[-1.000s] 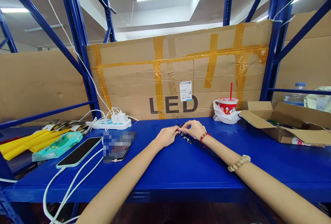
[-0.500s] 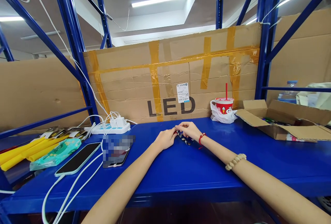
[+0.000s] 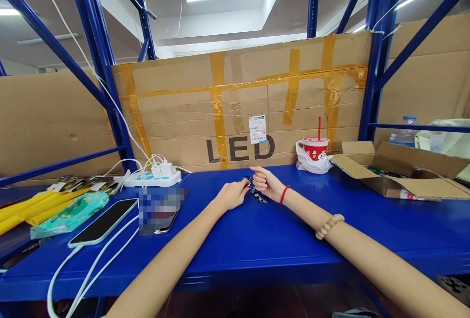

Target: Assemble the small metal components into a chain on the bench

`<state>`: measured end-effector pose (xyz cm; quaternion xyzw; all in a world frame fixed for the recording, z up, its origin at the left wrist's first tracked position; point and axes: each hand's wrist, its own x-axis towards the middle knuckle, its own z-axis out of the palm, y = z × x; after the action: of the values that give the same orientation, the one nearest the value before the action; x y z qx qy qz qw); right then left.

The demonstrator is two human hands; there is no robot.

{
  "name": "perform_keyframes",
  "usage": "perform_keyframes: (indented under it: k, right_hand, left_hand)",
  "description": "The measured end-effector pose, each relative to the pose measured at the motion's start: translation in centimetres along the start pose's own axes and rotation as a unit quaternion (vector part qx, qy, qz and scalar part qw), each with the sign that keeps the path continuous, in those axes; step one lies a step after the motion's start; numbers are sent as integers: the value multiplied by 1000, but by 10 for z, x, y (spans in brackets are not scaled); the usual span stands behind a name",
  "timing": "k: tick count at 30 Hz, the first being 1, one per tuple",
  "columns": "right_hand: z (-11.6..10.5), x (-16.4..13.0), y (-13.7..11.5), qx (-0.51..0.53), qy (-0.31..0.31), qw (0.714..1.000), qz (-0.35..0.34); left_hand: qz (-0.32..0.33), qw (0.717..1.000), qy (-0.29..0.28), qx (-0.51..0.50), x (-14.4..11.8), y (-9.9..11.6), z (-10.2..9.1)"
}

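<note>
Pinching a small beaded chain point(image 3: 257, 191): right hand point(image 3: 267, 183) is curled, fingers closed on its upper end, palm turned inward; the chain hangs from those fingers down to the blue table point(image 3: 257, 244). Left hand point(image 3: 232, 194) rests on the table just beside it, fingertips closed on the chain's near end, touching the right hand's fingers. Chain details too small to tell beyond dark and shiny beads with a bit of red. Right arm carries a red string bracelet point(image 3: 283, 194) at the wrist and a pale bead bracelet point(image 3: 329, 226) further up the forearm.

Left of the hands: two phones, one blurred point(image 3: 161, 206), one dark-screened point(image 3: 103, 221), both on white cables; power strip point(image 3: 151, 177) behind them. Red drink cup point(image 3: 316, 148) in a plastic bag and an open cardboard box point(image 3: 400, 173) sit to the right, well apart. Taped cardboard sheet point(image 3: 238, 107) marked LED stands behind.
</note>
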<state>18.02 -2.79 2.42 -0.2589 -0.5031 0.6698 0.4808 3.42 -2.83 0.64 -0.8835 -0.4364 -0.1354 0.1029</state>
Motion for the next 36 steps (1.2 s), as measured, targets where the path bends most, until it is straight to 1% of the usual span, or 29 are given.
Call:
perform_keyframes:
  k: [8,14,22,25,30,36]
  right_hand:
    - [2,-1,0,17,-26,999,12]
    - [2,-2,0,29,-38,999,9]
    - [-2,-1,1,133,-96,986,37]
    - [-2,-2,1,149,-112,982,42]
    - [-1,-5,-1,179,-139,974,32]
    - [-7,-4,-1,192,-166,966,42]
  left_hand:
    - [4,1000,0,0,0,0,0]
    - [10,1000,3,0,-1,1,-1]
    - [-3,1000,-8,22,-1,0,0]
    - [-3,1000,-8,28,-1,0,0]
    - [-12,999,-19,34,-2,1,-2]
    - [-5,999,-17,39,-2,1,-2]
